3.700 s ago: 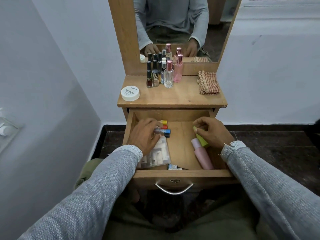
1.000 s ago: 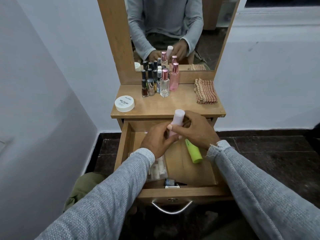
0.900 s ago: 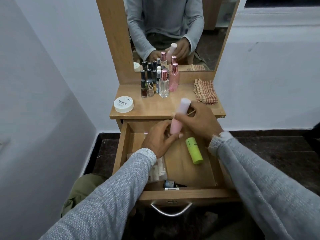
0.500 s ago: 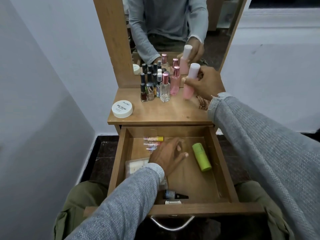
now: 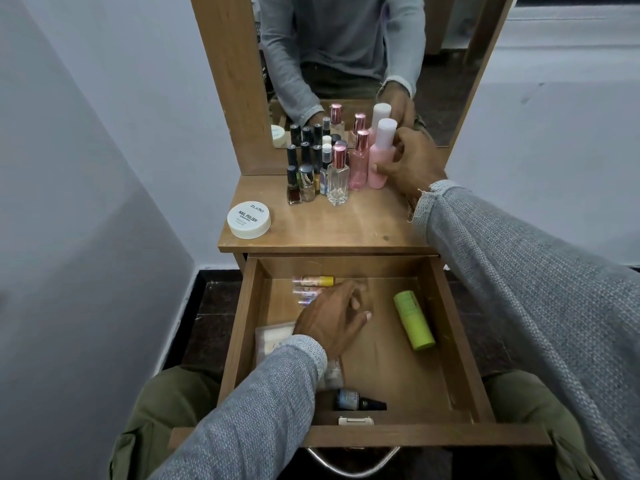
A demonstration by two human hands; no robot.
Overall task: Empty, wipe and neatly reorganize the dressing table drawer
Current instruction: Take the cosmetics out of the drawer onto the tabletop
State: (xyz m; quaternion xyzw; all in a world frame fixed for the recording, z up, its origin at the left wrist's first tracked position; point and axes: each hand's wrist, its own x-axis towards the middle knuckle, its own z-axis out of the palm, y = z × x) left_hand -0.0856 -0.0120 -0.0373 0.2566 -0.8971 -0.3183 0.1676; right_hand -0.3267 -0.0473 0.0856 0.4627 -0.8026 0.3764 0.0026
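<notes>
Right hand point(image 5: 412, 161) grips upright pink bottle point(image 5: 381, 157) (white cap) on tabletop point(image 5: 346, 226), beside perfume bottles point(image 5: 348, 168). Left hand point(image 5: 332, 318) relaxed, empty, in open drawer point(image 5: 460, 344) near green tube point(image 5: 414, 320).

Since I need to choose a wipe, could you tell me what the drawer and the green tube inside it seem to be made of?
Drawer: wood or wood-look board with a matt brown finish; grain lines and scuffs show on its floor and walls.
Green tube: probably plastic, with an even lime colour and a soft, dull sheen; a coated finish cannot be ruled out.
</notes>
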